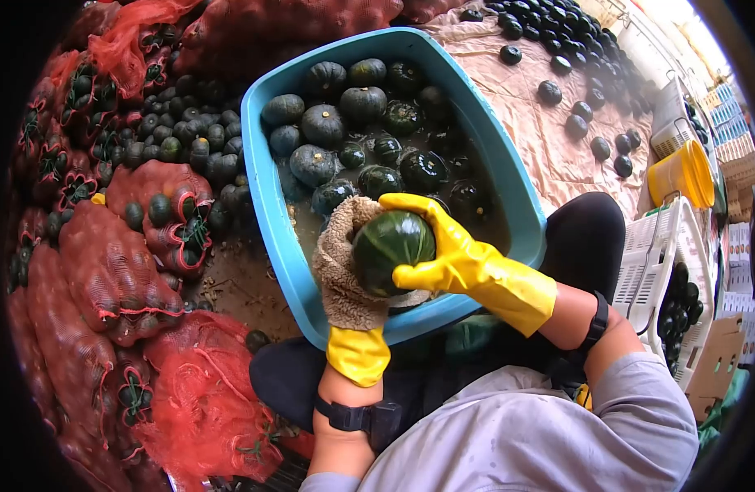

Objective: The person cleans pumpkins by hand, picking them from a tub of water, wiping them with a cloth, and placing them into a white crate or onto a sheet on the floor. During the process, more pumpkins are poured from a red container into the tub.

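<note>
A round, dark green kabocha squash (393,251) with paler stripes is held over the near end of a blue tub (272,215). My right hand (459,261), in a yellow rubber glove, grips it from the right, fingers over its top and thumb across its near face. On the other side, a brown terry cloth (338,271) covers my left hand (349,283) and presses against the squash. The fingers there are hidden; a yellow glove cuff shows below. More wet squashes (366,105) sit in murky water in the tub.
Red mesh sacks (115,271) of squashes crowd the left, beside a loose pile (189,135). Several squashes (549,93) lie on a tan sheet (492,78) at the upper right. A yellow bucket (681,174) and a white crate (652,258) stand at the right.
</note>
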`<move>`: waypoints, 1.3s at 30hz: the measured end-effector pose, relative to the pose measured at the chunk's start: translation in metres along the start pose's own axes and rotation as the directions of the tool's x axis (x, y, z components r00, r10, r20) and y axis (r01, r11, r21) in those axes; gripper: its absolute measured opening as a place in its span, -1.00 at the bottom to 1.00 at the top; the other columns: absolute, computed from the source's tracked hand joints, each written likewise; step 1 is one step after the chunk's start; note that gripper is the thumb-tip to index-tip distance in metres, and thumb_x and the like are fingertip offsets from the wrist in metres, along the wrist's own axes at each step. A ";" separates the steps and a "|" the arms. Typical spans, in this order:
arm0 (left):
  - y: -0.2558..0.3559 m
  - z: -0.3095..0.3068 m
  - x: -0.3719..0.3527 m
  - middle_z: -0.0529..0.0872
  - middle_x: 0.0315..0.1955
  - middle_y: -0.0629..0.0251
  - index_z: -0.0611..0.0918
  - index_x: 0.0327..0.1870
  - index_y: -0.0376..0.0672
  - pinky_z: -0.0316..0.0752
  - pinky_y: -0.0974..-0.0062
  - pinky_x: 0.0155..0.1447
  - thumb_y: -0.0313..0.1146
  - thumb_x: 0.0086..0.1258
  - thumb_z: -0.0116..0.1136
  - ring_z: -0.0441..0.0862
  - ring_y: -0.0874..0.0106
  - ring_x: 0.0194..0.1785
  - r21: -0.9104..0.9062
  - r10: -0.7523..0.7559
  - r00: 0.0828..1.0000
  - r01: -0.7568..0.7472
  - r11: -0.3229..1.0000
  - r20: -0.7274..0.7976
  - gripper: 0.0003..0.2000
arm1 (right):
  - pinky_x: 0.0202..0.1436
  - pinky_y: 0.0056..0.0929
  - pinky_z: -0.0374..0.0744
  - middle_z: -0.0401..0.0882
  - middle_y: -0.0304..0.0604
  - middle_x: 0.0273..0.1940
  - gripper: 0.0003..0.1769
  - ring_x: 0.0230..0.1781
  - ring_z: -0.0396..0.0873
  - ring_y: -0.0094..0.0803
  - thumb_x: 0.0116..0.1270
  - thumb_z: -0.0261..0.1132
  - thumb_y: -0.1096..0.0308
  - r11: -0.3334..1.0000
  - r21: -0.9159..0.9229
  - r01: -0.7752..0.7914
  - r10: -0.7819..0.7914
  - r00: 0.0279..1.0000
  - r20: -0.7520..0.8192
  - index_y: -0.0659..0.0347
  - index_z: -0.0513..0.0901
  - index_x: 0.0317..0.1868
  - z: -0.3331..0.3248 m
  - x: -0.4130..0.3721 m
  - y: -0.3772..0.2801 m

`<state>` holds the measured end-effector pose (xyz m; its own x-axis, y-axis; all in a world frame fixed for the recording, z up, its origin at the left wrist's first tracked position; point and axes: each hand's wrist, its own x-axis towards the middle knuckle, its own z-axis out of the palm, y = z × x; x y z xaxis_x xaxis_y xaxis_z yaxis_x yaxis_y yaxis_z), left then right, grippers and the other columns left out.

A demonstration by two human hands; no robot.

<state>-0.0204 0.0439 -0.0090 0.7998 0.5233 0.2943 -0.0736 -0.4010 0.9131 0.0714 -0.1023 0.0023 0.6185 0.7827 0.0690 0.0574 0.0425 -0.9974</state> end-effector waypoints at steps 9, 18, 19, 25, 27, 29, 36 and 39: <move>-0.013 0.034 -0.020 0.61 0.37 0.04 0.41 0.58 -0.16 0.42 0.08 0.61 -0.29 0.22 0.56 0.55 0.04 0.51 0.337 0.074 0.997 -0.080 0.938 0.032 -0.15 | 0.70 0.10 0.28 0.28 0.33 0.62 -0.03 0.63 0.29 0.28 0.31 0.62 0.10 0.817 -0.571 0.079 -0.264 0.932 -0.249 0.17 0.40 0.64 0.009 -0.003 0.047; -0.022 0.015 -0.003 0.68 0.25 0.01 0.66 0.32 -0.15 0.38 0.03 0.60 -0.07 0.13 0.57 0.55 -0.04 0.45 0.572 -0.001 0.982 -0.109 0.813 0.188 -0.30 | 0.70 0.02 0.40 0.57 -0.01 0.51 -0.10 0.54 0.53 -0.11 0.59 0.14 -0.36 0.587 0.768 -0.255 0.329 0.942 0.061 0.20 0.47 0.61 -0.001 -0.004 0.028; -0.024 0.022 -0.002 0.73 0.12 0.14 0.68 0.25 -0.06 0.50 0.06 0.45 -0.03 0.15 0.53 0.64 0.03 0.31 0.573 0.165 0.985 -0.165 0.803 0.054 -0.37 | 0.69 0.05 0.41 0.57 -0.03 0.52 -0.10 0.55 0.53 -0.10 0.58 0.12 -0.39 0.468 0.844 -0.262 0.379 0.922 0.076 0.15 0.48 0.61 -0.003 -0.002 0.027; -0.024 0.047 -0.018 0.72 0.09 0.17 0.66 0.25 -0.01 0.60 0.07 0.35 -0.07 0.11 0.54 0.69 0.05 0.25 0.468 0.103 0.984 -0.024 0.883 -0.143 -0.38 | 0.67 0.09 0.42 0.54 -0.06 0.56 -0.09 0.57 0.50 -0.11 0.54 0.19 -0.45 0.559 0.802 -0.210 0.375 0.927 -0.018 -0.02 0.44 0.65 -0.020 0.005 0.063; -0.023 0.049 -0.019 0.70 0.14 0.13 0.65 0.28 -0.03 0.59 0.06 0.37 -0.09 0.11 0.55 0.66 0.03 0.29 0.369 -0.010 0.992 0.057 0.928 -0.128 -0.35 | 0.65 0.04 0.45 0.53 -0.08 0.54 -0.09 0.55 0.51 -0.12 0.53 0.36 -0.29 0.705 0.698 -0.125 0.287 0.950 -0.121 -0.05 0.34 0.71 -0.015 0.009 0.063; -0.025 0.050 -0.018 0.67 0.19 0.10 0.63 0.31 -0.05 0.57 0.05 0.39 -0.12 0.11 0.56 0.63 0.01 0.33 0.322 -0.080 0.992 0.109 0.940 -0.101 -0.33 | 0.65 0.01 0.45 0.52 -0.09 0.54 -0.09 0.55 0.50 -0.13 0.55 0.41 -0.18 0.756 0.648 -0.093 0.201 0.975 -0.094 -0.06 0.28 0.74 -0.012 0.009 0.059; 0.022 0.009 0.008 0.65 0.29 -0.01 0.62 0.37 -0.08 0.59 0.05 0.39 -0.23 0.08 0.60 0.62 -0.02 0.39 0.595 -0.474 0.877 0.340 0.728 0.079 -0.27 | 0.64 -0.14 0.45 0.55 0.00 0.49 -0.19 0.50 0.54 -0.19 0.58 0.37 0.02 0.900 0.340 -0.274 0.287 0.958 0.013 0.05 0.31 0.71 -0.007 0.001 0.056; -0.093 0.030 -0.005 0.73 -0.03 0.14 0.58 0.25 -0.09 0.71 0.14 -0.01 -0.10 0.26 0.50 0.75 0.12 -0.06 -0.028 -0.284 0.956 0.286 0.958 0.068 -0.43 | 0.59 0.04 0.53 0.59 0.06 0.45 -0.26 0.45 0.59 -0.06 0.54 0.39 -0.08 0.577 0.738 -0.350 0.513 0.858 0.005 0.14 0.50 0.56 -0.037 0.000 0.065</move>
<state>0.0003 0.0558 -0.1037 0.8263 0.5632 0.0029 0.1417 -0.2130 0.9667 0.1040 -0.1220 -0.0621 0.5562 0.6970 -0.4525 -0.7613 0.2090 -0.6138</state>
